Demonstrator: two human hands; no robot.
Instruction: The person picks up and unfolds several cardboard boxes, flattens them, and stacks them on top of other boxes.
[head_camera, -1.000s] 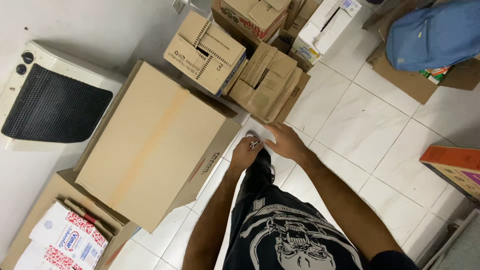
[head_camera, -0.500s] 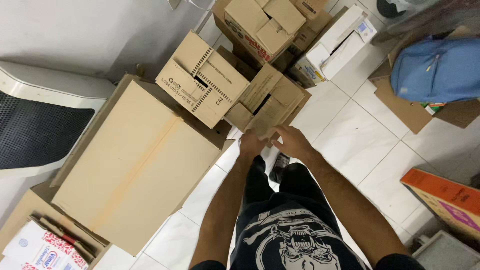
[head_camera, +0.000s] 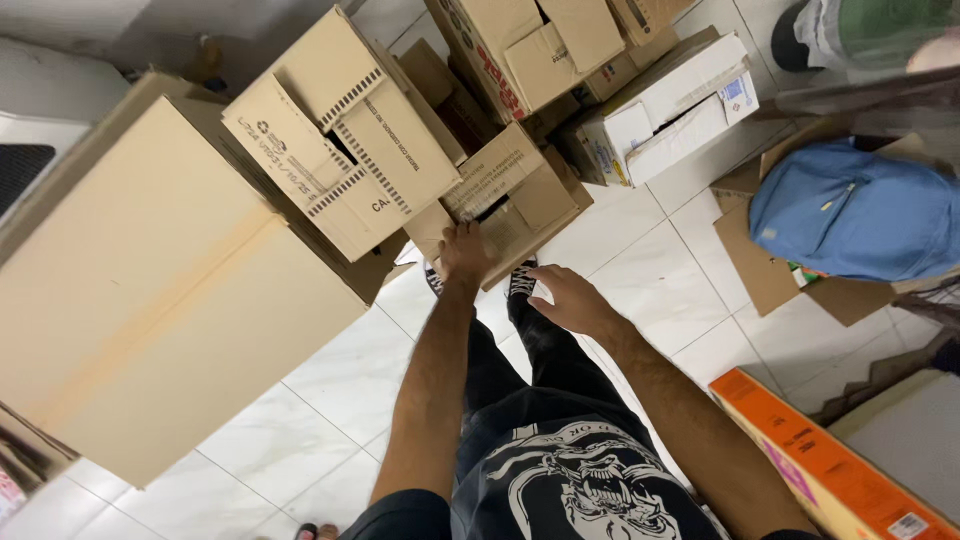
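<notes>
Hands apart: the left hand (head_camera: 466, 252) grips the near flap of a small open cardboard box (head_camera: 505, 205) on the floor, its contents hidden; the right hand (head_camera: 566, 298) hovers empty beside it. A large closed carton (head_camera: 160, 280) crowds the left, a flattened box (head_camera: 340, 150) leaning on it. Farther off, a white box (head_camera: 670, 105) and blue backpack (head_camera: 850, 215).

Looked like a storeroom or stockroom: white tiled floor (head_camera: 690, 290) crowded with stacked brown cardboard boxes (head_camera: 340, 150), a white carton (head_camera: 665, 110) at the far side, and an orange box (head_camera: 830, 465) near right.

head cam | looks steeply down over own torso | near cardboard boxes (head_camera: 500, 200) | white tiled floor (head_camera: 660, 290)
</notes>
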